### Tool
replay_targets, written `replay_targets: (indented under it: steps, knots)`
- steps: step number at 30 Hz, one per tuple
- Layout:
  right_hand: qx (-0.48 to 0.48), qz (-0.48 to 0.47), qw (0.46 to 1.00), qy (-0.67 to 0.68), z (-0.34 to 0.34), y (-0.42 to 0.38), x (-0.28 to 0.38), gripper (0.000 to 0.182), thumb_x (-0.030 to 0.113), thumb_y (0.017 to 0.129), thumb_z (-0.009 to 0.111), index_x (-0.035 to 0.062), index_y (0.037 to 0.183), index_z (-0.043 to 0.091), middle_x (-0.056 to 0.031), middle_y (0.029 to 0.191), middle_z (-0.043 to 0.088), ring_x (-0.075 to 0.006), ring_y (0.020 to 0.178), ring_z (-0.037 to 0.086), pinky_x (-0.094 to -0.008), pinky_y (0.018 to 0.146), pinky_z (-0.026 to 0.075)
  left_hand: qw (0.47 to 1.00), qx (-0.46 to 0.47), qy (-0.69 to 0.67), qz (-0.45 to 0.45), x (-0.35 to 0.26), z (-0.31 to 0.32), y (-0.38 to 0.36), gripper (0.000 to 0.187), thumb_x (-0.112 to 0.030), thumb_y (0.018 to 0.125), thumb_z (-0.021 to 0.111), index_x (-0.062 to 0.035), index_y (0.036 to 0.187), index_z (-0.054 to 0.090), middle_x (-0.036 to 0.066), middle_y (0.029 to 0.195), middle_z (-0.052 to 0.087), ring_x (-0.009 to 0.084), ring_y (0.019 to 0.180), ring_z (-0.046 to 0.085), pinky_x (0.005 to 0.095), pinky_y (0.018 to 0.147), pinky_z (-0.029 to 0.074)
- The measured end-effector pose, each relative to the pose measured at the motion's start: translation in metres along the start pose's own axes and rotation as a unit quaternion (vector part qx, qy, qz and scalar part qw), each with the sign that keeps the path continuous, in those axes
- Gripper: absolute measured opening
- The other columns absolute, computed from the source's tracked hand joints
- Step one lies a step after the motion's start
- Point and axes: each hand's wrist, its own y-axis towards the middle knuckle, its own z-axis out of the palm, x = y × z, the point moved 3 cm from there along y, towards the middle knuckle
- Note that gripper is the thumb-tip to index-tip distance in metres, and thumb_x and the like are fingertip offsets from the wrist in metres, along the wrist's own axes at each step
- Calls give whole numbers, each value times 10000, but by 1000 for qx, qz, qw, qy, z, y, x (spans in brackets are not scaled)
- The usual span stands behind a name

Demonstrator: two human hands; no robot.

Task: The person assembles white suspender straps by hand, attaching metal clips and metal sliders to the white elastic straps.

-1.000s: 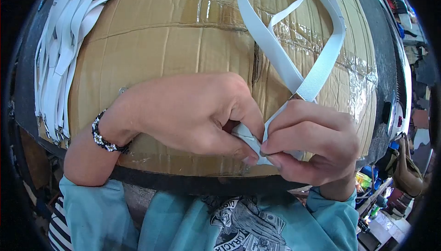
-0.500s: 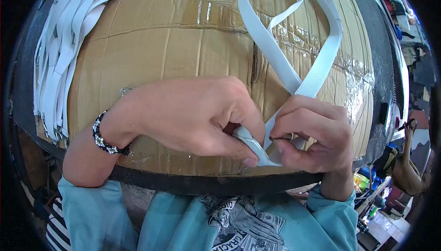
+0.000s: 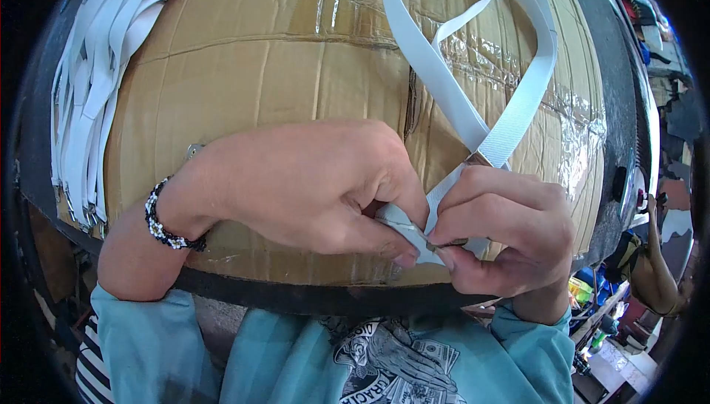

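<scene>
A long white strap [image 3: 519,112] lies in loops on cardboard, its two lengths crossing just above my right hand [image 3: 510,230]. At the crossing sits a small metal fitting [image 3: 478,159], partly covered by the fingers. My left hand [image 3: 318,189] is closed, with thumb and index finger pinching a folded end of the strap. Thumb and index finger of my right hand are pinched together against that same end, with a small dark metal piece [image 3: 457,242] showing between them. Its exact shape is hidden by the fingers.
Many similar white straps with metal clips [image 3: 96,86] lie bundled at the left. Taped cardboard [image 3: 259,86] covers the dark-edged table. Under my left wrist, a small metal part [image 3: 194,150] peeks out. Another person's arm [image 3: 654,263] is at the far right, among assorted items.
My right hand has shifted slightly down, and its fingertips have closed in on the folded strap end beside my left thumb. The metal fitting at the strap crossing has come into sight.
</scene>
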Motion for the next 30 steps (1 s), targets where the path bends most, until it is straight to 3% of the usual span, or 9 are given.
replay_targets:
  steps: [2,4,12,16,20,23,27,30]
  knots:
    - [8,19,1000,-2,-3,-1,1,251,-69,705,753,51,916,688,-78,830,650,-259,677,656,-350,576,514,1000,8,-3,-6,0,0,-1,109,-79,875,781,7,933,749,127,830,717,258,690,666,331,611,491]
    - [11,36,999,-12,-8,0,2,199,-32,685,762,13,872,711,-114,801,672,-240,650,666,-323,559,515,1000,12,-1,-9,1,1,-2,115,-82,877,781,10,936,747,130,824,712,264,685,662,332,610,489]
    - [-12,-29,1000,-4,5,4,4,192,-28,664,761,0,850,722,-132,804,685,-230,638,666,-305,554,512,1000,-4,6,12,-1,0,-2,138,-73,842,789,23,916,723,138,813,699,283,693,666,348,611,490]
    - [14,-8,1000,-20,4,3,0,209,-25,655,764,0,857,715,-124,802,678,-236,629,660,-309,540,502,999,5,36,-1,-1,1,-1,127,-75,840,789,25,885,723,138,811,704,281,692,672,351,609,494]
    - [64,78,992,-75,1,2,-1,239,-67,692,744,55,884,672,-68,810,626,-252,648,630,-339,567,500,1000,12,7,-4,-2,2,-2,124,-85,856,786,23,884,735,141,833,720,284,696,677,350,610,499]
    - [16,65,998,3,-3,4,5,238,-63,693,752,52,888,679,-75,809,635,-241,661,640,-334,569,503,1000,22,9,-6,0,3,-2,125,-89,861,787,21,897,741,142,851,729,290,703,681,350,613,503]
    - [2,-3,1000,15,-2,4,2,172,45,720,791,-9,869,723,-135,796,679,-187,602,630,-297,508,474,1000,18,14,12,1,2,-2,130,-87,859,788,21,912,738,140,854,731,299,709,682,354,615,504]
    - [-3,-35,999,24,5,5,0,175,30,707,789,-8,864,722,-130,791,679,-206,611,645,-305,521,489,999,5,13,43,3,2,-2,141,-94,858,790,20,914,730,137,838,722,304,704,677,361,612,500]
